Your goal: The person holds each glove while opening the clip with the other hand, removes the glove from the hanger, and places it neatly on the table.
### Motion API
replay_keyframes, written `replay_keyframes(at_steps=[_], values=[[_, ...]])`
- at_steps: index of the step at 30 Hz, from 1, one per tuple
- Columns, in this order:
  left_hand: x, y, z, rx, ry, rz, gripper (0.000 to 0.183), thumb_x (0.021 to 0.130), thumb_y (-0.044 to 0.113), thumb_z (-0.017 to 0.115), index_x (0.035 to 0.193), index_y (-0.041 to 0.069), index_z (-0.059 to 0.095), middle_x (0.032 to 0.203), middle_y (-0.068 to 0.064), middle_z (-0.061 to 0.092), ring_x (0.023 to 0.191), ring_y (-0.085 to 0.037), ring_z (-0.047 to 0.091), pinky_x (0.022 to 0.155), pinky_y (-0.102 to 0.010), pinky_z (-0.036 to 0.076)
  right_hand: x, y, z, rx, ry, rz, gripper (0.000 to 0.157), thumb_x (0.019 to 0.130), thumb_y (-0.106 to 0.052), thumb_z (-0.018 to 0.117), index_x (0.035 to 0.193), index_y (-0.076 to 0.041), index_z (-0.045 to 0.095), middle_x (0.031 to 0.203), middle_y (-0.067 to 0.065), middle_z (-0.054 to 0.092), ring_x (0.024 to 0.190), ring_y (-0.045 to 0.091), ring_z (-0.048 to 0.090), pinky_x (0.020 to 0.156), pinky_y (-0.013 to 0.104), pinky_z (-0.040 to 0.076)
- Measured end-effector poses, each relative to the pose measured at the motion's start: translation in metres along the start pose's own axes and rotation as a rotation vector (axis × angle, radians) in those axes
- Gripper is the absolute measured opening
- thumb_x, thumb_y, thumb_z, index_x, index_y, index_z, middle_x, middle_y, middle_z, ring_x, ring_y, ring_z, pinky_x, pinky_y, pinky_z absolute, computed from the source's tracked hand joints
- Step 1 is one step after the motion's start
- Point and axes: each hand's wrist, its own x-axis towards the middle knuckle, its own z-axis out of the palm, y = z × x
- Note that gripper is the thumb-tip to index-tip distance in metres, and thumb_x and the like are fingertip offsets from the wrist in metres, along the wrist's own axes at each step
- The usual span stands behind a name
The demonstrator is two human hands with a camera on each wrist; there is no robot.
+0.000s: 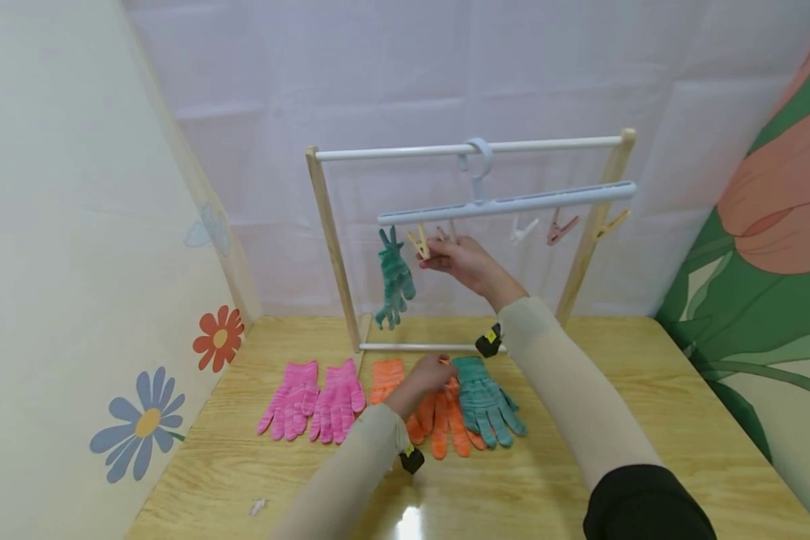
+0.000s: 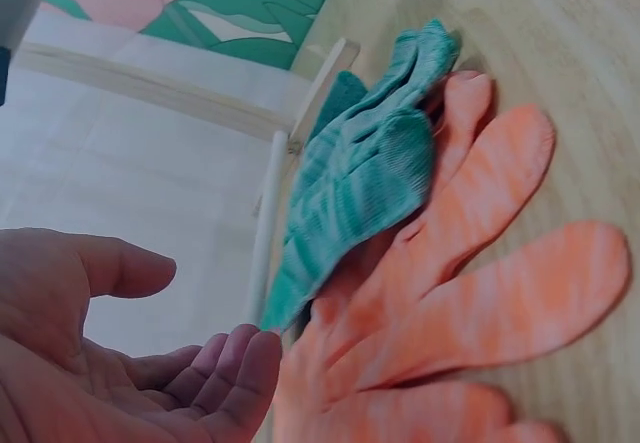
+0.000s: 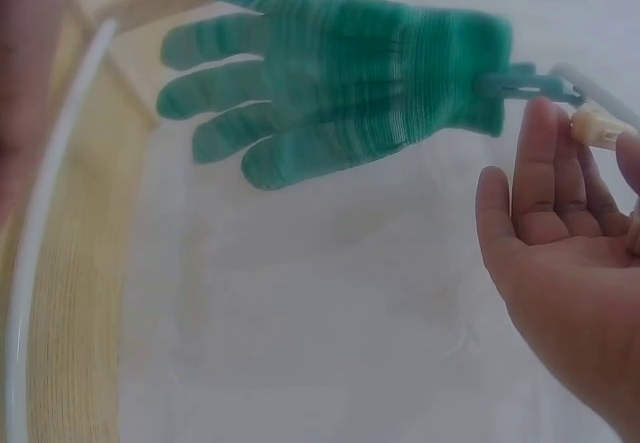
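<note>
My right hand is raised under the pale blue hanger, its thumb and fingers pinching a yellow clothespin. Beside it a green glove hangs fingers down, its cuff held by a green clothespin at the hanger's left end. Lower down, my left hand is near the cuffs of the orange gloves, thumb apart from loosely bent fingers and nothing between them. Another green glove lies partly over the orange ones on the table.
Two pink gloves lie to the left on the wooden table. The hanger hooks over the white top bar of a wood-legged rack. White, pink and yellow clothespins dangle toward its right end. A painted wall stands at right.
</note>
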Motion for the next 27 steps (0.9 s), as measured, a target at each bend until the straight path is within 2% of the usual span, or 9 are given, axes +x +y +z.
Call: replay_keyframes(at_steps=[3, 5, 9, 12, 16, 27], values=[[-0.001, 0.003, -0.007, 0.002, -0.001, -0.007, 0.054, 0.100, 0.020, 0.059, 0.147, -0.002, 0.044, 0.125, -0.017, 0.061, 0.097, -0.022, 0.064, 0.077, -0.036, 0.056, 0.000, 0.000, 0.000, -0.004, 0.001, 0.001, 0.019, 0.106, -0.017, 0.055, 0.106, -0.004, 0.068, 0.094, 0.006, 0.075, 0.087, 0.018, 0.072, 0.112, 0.045, 0.041], [-0.002, 0.006, -0.012, -0.019, 0.009, -0.012, 0.054, 0.100, 0.020, 0.060, 0.147, -0.001, 0.044, 0.130, -0.018, 0.058, 0.098, -0.026, 0.062, 0.080, -0.039, 0.055, 0.000, 0.000, 0.000, -0.008, -0.001, 0.003, 0.019, 0.106, -0.018, 0.055, 0.107, -0.004, 0.068, 0.094, 0.006, 0.074, 0.087, 0.017, 0.072, 0.112, 0.045, 0.041], [-0.005, 0.012, -0.021, 0.005, 0.041, 0.014, 0.052, 0.101, 0.019, 0.059, 0.147, 0.001, 0.045, 0.131, -0.018, 0.058, 0.097, -0.033, 0.063, 0.081, -0.046, 0.054, 0.000, 0.000, 0.000, 0.004, -0.003, 0.009, 0.018, 0.106, -0.016, 0.054, 0.109, -0.003, 0.066, 0.094, 0.006, 0.074, 0.087, 0.018, 0.072, 0.112, 0.046, 0.041], [-0.008, 0.018, -0.028, 0.080, 0.071, 0.044, 0.049, 0.102, 0.023, 0.058, 0.146, 0.004, 0.048, 0.131, -0.014, 0.059, 0.104, -0.031, 0.063, 0.084, -0.045, 0.054, 0.000, -0.001, -0.001, 0.007, 0.001, 0.015, 0.018, 0.106, -0.016, 0.054, 0.111, -0.002, 0.065, 0.094, 0.006, 0.074, 0.086, 0.018, 0.073, 0.112, 0.046, 0.041], [-0.011, 0.026, -0.039, 0.130, 0.102, 0.079, 0.046, 0.102, 0.027, 0.058, 0.142, 0.007, 0.052, 0.129, -0.011, 0.062, 0.109, -0.026, 0.062, 0.089, -0.044, 0.053, 0.000, -0.001, -0.001, -0.010, 0.005, 0.017, 0.021, 0.105, -0.018, 0.055, 0.113, -0.001, 0.066, 0.094, 0.006, 0.075, 0.086, 0.017, 0.073, 0.113, 0.046, 0.040], [-0.012, 0.036, -0.058, 0.162, 0.164, 0.102, 0.041, 0.100, 0.028, 0.059, 0.136, 0.008, 0.056, 0.122, -0.008, 0.063, 0.102, -0.024, 0.062, 0.090, -0.044, 0.052, 0.000, 0.000, -0.001, -0.009, 0.013, 0.018, 0.025, 0.105, -0.018, 0.055, 0.118, 0.002, 0.063, 0.093, 0.006, 0.075, 0.089, 0.019, 0.073, 0.112, 0.044, 0.042]])
